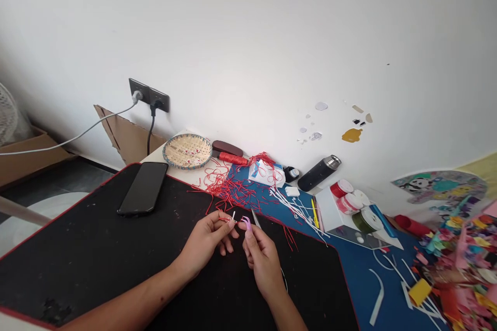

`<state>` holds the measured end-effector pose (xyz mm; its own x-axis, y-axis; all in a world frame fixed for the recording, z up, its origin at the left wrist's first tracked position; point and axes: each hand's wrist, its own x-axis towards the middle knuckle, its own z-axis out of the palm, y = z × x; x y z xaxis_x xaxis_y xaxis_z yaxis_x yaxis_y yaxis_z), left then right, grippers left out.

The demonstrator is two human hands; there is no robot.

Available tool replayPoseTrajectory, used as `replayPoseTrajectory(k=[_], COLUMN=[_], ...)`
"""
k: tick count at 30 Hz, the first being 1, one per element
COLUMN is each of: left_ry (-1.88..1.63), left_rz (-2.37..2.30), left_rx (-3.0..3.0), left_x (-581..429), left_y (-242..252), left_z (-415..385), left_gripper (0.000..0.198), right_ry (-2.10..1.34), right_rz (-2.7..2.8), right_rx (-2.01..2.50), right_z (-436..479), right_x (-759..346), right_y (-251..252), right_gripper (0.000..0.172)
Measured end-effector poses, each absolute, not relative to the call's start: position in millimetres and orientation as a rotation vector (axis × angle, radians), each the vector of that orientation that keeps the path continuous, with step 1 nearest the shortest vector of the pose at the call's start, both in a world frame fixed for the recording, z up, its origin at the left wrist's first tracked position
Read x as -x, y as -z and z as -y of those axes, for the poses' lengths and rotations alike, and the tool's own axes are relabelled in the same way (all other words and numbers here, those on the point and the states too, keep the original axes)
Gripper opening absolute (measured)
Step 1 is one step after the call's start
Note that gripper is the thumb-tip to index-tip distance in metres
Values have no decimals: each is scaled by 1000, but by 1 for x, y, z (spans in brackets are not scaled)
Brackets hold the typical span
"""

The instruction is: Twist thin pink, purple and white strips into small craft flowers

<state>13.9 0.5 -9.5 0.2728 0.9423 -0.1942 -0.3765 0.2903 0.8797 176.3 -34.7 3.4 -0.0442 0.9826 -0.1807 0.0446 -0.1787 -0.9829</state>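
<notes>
Your left hand is closed in a small pinch, with the finger and thumb tips on a thin white and red strand; your right hand is closed too, and it seems to pinch a small lilac piece close to your left fingertips; a thin silver tool sticks up just past your right hand, but it is too small to tell what it is; these small things sit in the air between your hands, over the black desk mat; the strand looks light and soft, so it may bend and slip, and a soft pinch near its end may suit it best; the lilac piece looks tiny and light, so it may be easy to drop; hold it by its thick part if you can; beyond your hands lies a messy heap of red strings, and white strips lie to the right of it; a black phone lies ahead of your left hand; a woven tray sits further ahead, on the tabletop, by the wall
</notes>
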Motion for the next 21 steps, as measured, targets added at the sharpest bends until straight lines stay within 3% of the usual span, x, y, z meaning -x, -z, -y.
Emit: replayPoseTrajectory(k=[21], left_ry=[-1000], left_rz=[-856], left_rx=[-859], left_x=[-14], left_y=[9], left_z=[1], left_gripper=[45], right_ry=[-1233], right_rz=[1434], right_rx=[1407], right_z=[33], right_x=[-194], right_y=[-19], right_gripper=[60])
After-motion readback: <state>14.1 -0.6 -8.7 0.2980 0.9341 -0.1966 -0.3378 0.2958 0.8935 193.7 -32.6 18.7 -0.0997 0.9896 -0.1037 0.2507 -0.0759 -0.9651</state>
